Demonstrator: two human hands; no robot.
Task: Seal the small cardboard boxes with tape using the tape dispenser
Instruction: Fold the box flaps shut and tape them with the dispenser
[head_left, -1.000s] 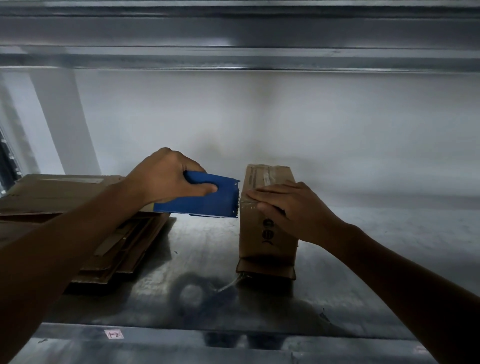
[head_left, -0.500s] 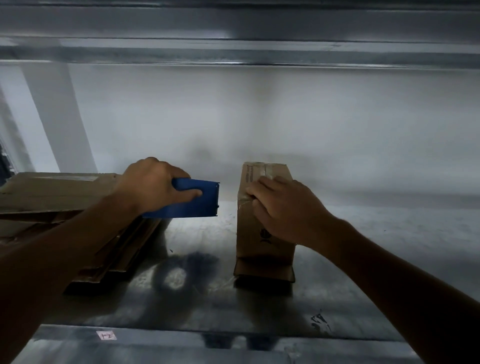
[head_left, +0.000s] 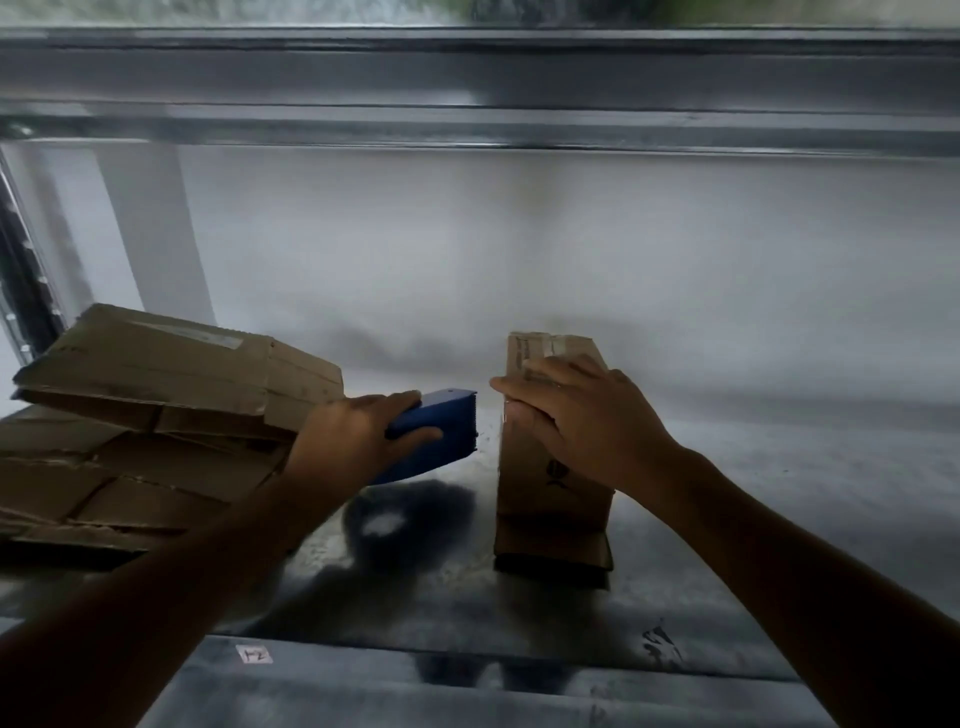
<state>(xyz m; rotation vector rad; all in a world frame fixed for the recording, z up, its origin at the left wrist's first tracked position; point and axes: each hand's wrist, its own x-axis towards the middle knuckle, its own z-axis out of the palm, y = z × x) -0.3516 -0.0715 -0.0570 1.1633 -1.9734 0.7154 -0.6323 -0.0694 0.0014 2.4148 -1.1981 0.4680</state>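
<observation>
A dull grey metal shelf (head_left: 779, 493) carries everything, with a white wall behind it and a grey metal beam (head_left: 467, 78) of the rack crossing above. On the shelf's left side lies a loose pile of flattened brown cardboard sheets (head_left: 156, 405), creased and torn at the edges, with the top sheet tilted up toward the back.

Right of centre and well apart from the pile, a small, narrow brown cardboard box (head_left: 540, 499) stands upright on the shelf. A dark printed mark shows on its near face, and one flap sticks out at its foot. The right hand (head_left: 587, 421) lies over the box's upper part. Its fingers (head_left: 524, 410) reach across the top edge and bend down over the left face, holding the box. The thumb is hidden.

Just left of the box, and not touching it, is a blue wedge-shaped tape dispenser (head_left: 441, 431), held above the shelf with its toothed end toward the box. The left hand (head_left: 353, 441) grips it from behind, with fingers along the top and the thumb curled across its near side.

A small white paper label (head_left: 254, 654) with a handwritten mark is stuck on the shelf's front lip.
</observation>
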